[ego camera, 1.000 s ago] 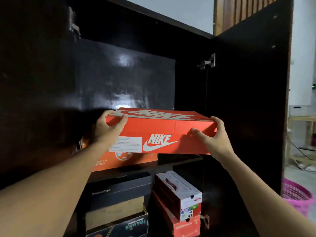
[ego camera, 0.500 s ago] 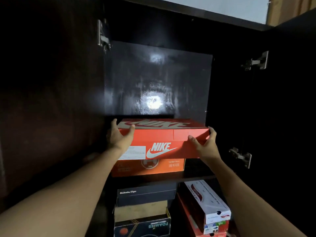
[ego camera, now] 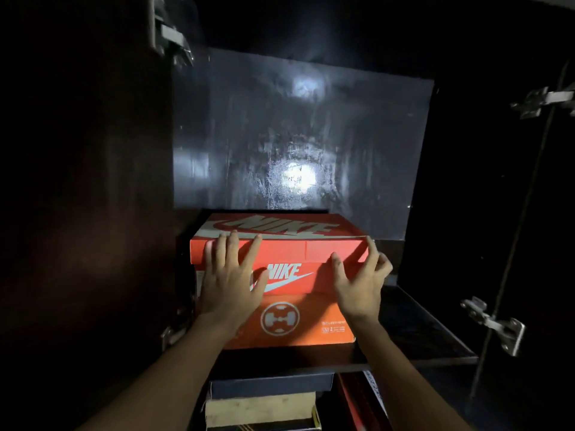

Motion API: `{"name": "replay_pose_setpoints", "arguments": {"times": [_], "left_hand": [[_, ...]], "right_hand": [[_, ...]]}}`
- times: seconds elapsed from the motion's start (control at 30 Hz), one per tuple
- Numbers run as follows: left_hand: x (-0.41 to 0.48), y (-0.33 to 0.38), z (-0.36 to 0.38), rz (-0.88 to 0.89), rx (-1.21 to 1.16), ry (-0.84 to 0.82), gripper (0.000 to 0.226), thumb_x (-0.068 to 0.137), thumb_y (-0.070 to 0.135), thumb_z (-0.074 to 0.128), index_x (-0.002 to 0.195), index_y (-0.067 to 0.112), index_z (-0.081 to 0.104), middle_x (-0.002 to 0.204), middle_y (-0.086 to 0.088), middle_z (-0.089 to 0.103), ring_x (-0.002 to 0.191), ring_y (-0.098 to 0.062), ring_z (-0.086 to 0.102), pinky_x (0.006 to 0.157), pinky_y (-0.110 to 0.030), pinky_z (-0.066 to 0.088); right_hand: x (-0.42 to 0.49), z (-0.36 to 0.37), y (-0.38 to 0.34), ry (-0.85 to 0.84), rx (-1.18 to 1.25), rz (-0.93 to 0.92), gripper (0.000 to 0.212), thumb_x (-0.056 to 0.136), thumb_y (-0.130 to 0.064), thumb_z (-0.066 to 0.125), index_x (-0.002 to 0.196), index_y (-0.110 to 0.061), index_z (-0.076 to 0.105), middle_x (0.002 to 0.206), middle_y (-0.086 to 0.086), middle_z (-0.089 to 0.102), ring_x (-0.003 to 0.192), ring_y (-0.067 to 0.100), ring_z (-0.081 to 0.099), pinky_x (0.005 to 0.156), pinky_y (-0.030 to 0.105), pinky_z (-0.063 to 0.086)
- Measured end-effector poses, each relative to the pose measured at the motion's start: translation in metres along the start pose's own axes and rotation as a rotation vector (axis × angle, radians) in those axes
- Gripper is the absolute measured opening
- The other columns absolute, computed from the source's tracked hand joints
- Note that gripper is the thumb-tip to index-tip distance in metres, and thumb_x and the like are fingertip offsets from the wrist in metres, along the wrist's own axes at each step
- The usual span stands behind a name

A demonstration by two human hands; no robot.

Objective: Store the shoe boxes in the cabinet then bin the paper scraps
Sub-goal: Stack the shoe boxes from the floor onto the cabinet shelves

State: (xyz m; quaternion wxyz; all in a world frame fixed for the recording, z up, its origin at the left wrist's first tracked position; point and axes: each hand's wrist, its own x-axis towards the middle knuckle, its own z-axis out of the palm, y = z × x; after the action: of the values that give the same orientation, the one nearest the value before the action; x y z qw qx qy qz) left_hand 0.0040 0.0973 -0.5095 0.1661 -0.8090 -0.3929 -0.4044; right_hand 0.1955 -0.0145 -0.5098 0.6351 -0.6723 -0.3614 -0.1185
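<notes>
1. Red Nike box (ego camera: 311,253) is inside the cabinet (ego camera: 93,181), just below frame centre at 6 o'clock. It sits flat on an orange box (ego camera: 311,321), lid up, logo end facing the camera.
2. The orange box stands on the dark shelf (ego camera: 420,331). Its front face sticks out a little further toward the camera than the Nike box above it.
3. Left hand (ego camera: 230,281): flat against the left part of the Nike box's front face, fingers (ego camera: 231,244) straight and spread wide, tips up at the lid edge. Pressing, not gripping.
4. Right hand (ego camera: 361,284): at the box's front right corner, 3 o'clock from the left hand. Thumb tip on the front face, one fingertip at the lid corner, the other fingers half-curled beside the box. Cannot tell whether it pinches the corner or only touches it.
5. Bare shelf at 3 o'clock of the stack.
6. Glossy back panel (ego camera: 280,135) at 12 o'clock of the stack, with two bright light reflections.
7. Metal hinges: one at 11 o'clock (ego camera: 169,32), one at 2 o'clock (ego camera: 544,101), one at 4 o'clock (ego camera: 494,325), one at 8 o'clock (ego camera: 171,332).
8. Under the shelf, 6 o'clock: a dark box (ego camera: 270,388) on top of a tan box (ego camera: 261,409). A red-and-white box (ego camera: 364,399) just beside them at 5 o'clock, tilted, mostly in shadow.
</notes>
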Motion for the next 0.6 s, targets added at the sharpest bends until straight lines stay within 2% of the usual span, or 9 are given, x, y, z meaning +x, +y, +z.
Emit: {"name": "replay_pose_setpoints", "arguments": {"times": [0.13,0.27,0.4,0.53,0.6], "left_hand": [[0.017,0.007,0.017,-0.098,-0.067,-0.012,0.064,0.087,0.048,0.057,0.145,0.028,0.039,0.147,-0.019,0.04,0.139,-0.036,0.025,0.113,-0.056,0.019],[0.024,0.006,0.021,-0.099,-0.083,-0.019,0.064,0.089,0.049,0.054,0.147,0.027,0.037,0.149,-0.019,0.036,0.143,-0.036,0.021,0.117,-0.054,0.01],[0.028,0.003,0.013,-0.077,-0.108,-0.053,0.066,0.084,0.05,0.046,0.144,0.024,0.043,0.145,-0.021,0.042,0.14,-0.039,0.027,0.115,-0.058,0.017],[0.019,0.021,-0.012,-0.15,-0.202,-0.159,0.062,0.091,0.049,0.047,0.148,0.027,0.036,0.155,-0.016,0.029,0.145,-0.035,0.016,0.118,-0.053,0.008],[0.01,0.037,-0.025,-0.157,-0.29,-0.164,0.06,0.091,0.047,0.049,0.146,0.025,0.039,0.151,-0.014,0.035,0.14,-0.034,0.026,0.116,-0.049,0.018]], "right_hand": [[0.021,0.024,0.015,-0.011,0.025,-0.006,0.075,0.09,-0.042,0.068,0.151,-0.027,0.028,0.143,0.01,0.026,0.134,0.03,0.037,0.109,0.043,0.04],[0.034,0.025,0.017,-0.074,0.005,0.023,0.077,0.09,-0.043,0.067,0.153,-0.03,0.026,0.151,0.013,0.028,0.141,0.03,0.033,0.112,0.04,0.033],[0.036,0.003,0.011,-0.168,-0.081,0.049,0.076,0.091,-0.055,0.061,0.155,-0.035,0.025,0.152,0.008,0.034,0.141,0.026,0.037,0.113,0.044,0.036],[0.004,-0.034,-0.009,-0.2,-0.187,0.06,0.069,0.093,-0.054,0.056,0.154,-0.03,0.031,0.149,0.004,0.038,0.136,0.023,0.044,0.11,0.039,0.038],[-0.018,-0.058,-0.016,-0.236,-0.228,0.061,0.068,0.094,-0.054,0.055,0.153,-0.028,0.033,0.15,0.005,0.038,0.137,0.023,0.043,0.111,0.039,0.038]]}}
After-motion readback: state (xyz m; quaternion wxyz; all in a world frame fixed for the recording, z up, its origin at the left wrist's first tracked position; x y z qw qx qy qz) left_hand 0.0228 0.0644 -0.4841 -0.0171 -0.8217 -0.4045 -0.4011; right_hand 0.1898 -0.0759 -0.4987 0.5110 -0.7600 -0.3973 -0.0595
